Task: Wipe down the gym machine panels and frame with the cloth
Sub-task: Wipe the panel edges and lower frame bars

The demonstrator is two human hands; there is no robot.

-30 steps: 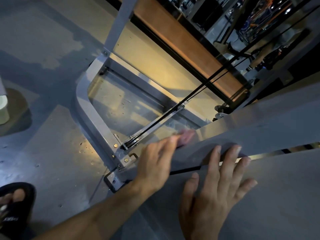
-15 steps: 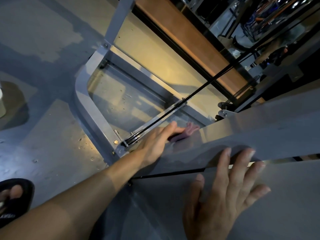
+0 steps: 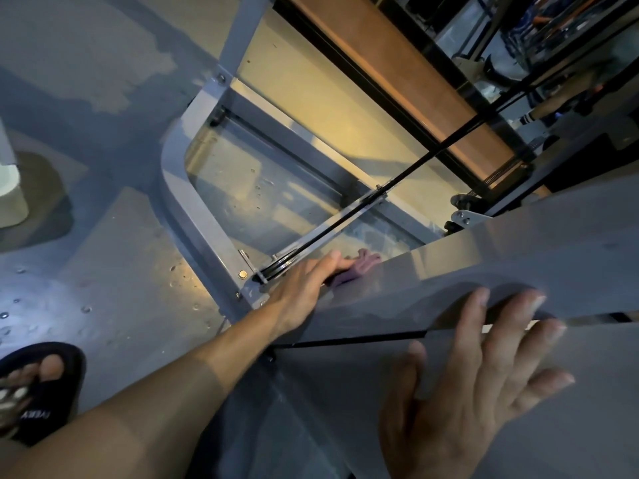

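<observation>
Left hand (image 3: 304, 285) presses purple cloth (image 3: 356, 267) on upper panel (image 3: 518, 257); right hand (image 3: 477, 382) flat, released. Frame (image 3: 200, 216) beyond apparently unwiped.

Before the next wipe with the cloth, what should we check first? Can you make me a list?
1. Cloth under the wiping hand: ok. The left hand presses the purple cloth onto the grey panel.
2. Other hand steadying: ok. The right hand lies flat and open on the panel.
3. Fingers away from the black cable: not ok. The left hand sits right beside where the cable meets the frame.
4. Fingers away from the panel gap: not ok. The right fingertips reach across it.
5. Panel already clean: cannot tell, the light is dim.
6. Foot safe: ok. The sandal stands on the floor, away from the frame.
</observation>
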